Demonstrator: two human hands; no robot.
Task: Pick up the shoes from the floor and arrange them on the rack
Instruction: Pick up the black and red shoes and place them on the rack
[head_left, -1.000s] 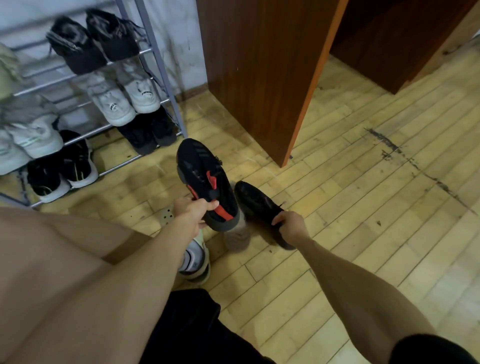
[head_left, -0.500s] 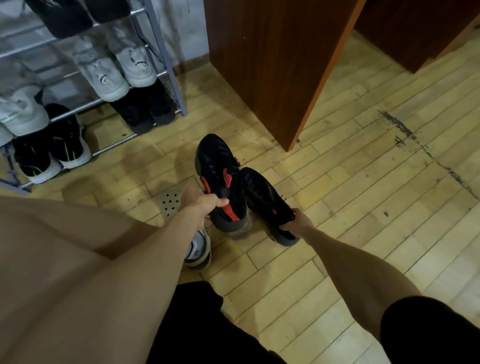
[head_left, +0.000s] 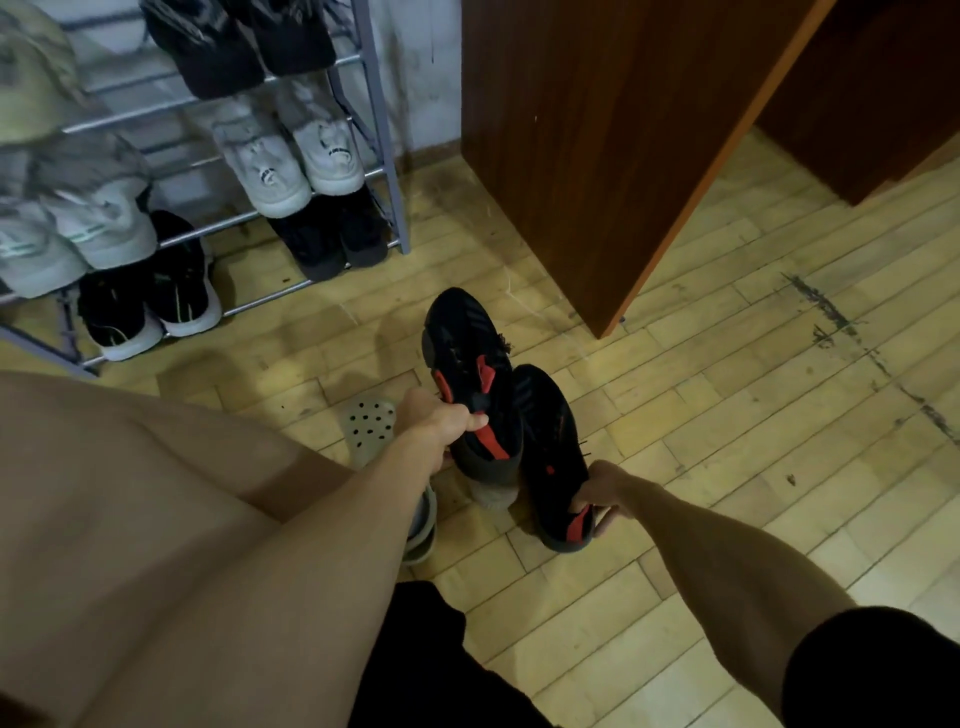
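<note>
Left hand (head_left: 441, 421) and right hand (head_left: 605, 488) are each gripping a black shoe (head_left: 470, 364) closed-fisted, right of the rack (head_left: 384, 130) holding pairs.

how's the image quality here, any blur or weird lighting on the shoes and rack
Head view: the rack and its shoes at the left edge are smeared by blur; the black-and-red shoes in both hands are sharper but dark, with detail lost; a bright patch lights the floor at right; wide-angle bending curves the floorboards and the cabinet edge.
</note>
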